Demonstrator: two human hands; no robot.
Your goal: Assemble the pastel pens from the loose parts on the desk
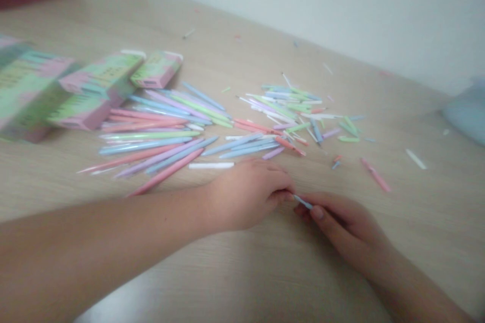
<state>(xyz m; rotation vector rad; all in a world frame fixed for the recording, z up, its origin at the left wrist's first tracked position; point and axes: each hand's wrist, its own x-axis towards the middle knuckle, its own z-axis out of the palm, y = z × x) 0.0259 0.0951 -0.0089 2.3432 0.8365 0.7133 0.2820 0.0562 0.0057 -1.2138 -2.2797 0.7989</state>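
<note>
In the head view, a slim light-blue pen part [303,202] spans the small gap between my two hands, low over the table. My left hand [252,197] is closed in a pinch at its left end, and the fingers hide that end. With thumb and forefinger, my right hand [341,222] grips the other end. Just beyond my left hand lie several blue pen barrels [248,147] and a white tube [211,165]. A fan of pastel pens [162,136] in pink, blue, purple and green spreads to the left.
Pastel printed boxes [34,91] stand at the left. A loose heap of short pen parts and refills [291,103] lies at the centre right. Further right are a pink piece [375,175] and a pale strip [416,159]. A bluish bag-like thing [466,111] sits by the white wall [322,5].
</note>
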